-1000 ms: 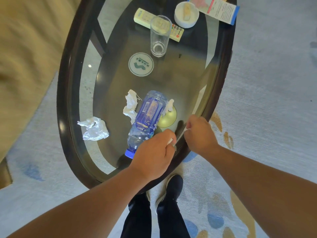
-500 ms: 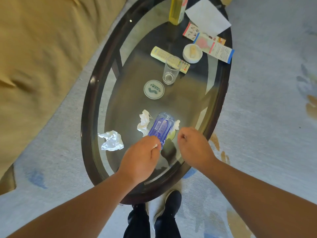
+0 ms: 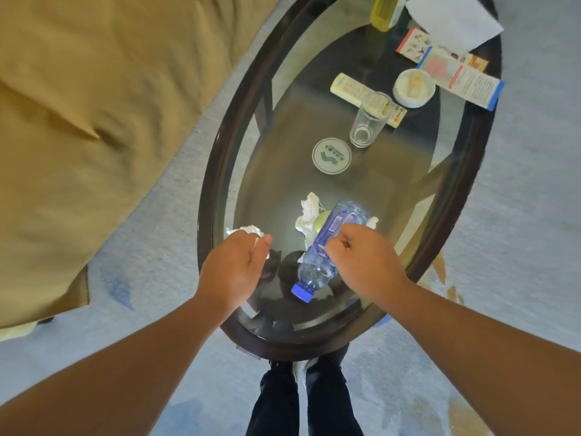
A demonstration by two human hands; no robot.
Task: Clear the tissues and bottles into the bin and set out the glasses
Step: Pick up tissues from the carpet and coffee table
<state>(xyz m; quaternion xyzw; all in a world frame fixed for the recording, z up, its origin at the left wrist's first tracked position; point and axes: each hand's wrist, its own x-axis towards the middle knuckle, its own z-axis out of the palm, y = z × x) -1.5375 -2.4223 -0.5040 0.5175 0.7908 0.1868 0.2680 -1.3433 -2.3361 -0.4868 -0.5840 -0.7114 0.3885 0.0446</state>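
A clear plastic bottle (image 3: 330,243) with a blue label and blue cap lies on its side on the oval glass table (image 3: 211,190), near the front end. A crumpled tissue (image 3: 308,212) lies against its far left side and a small white scrap (image 3: 373,221) lies at its right. My left hand (image 3: 234,269) pinches a bit of white tissue and hovers over another crumpled tissue (image 3: 250,229) at the table's left edge. My right hand (image 3: 361,262) is curled in a fist at the bottle's right side, with nothing visible in it. An empty glass (image 3: 367,121) stands upright farther back, beside a round coaster (image 3: 331,155).
At the far end lie a remote (image 3: 347,88), a white dish (image 3: 414,88), leaflets (image 3: 465,80), a white sheet (image 3: 452,20) and a yellow bottle (image 3: 385,11). A tan sofa (image 3: 78,121) fills the left. My feet stand at the table's near end on pale carpet.
My left hand has moved left from the bottle's cap to the tissue at the table's left edge. My right hand has closed in beside the bottle. The view has pulled back.
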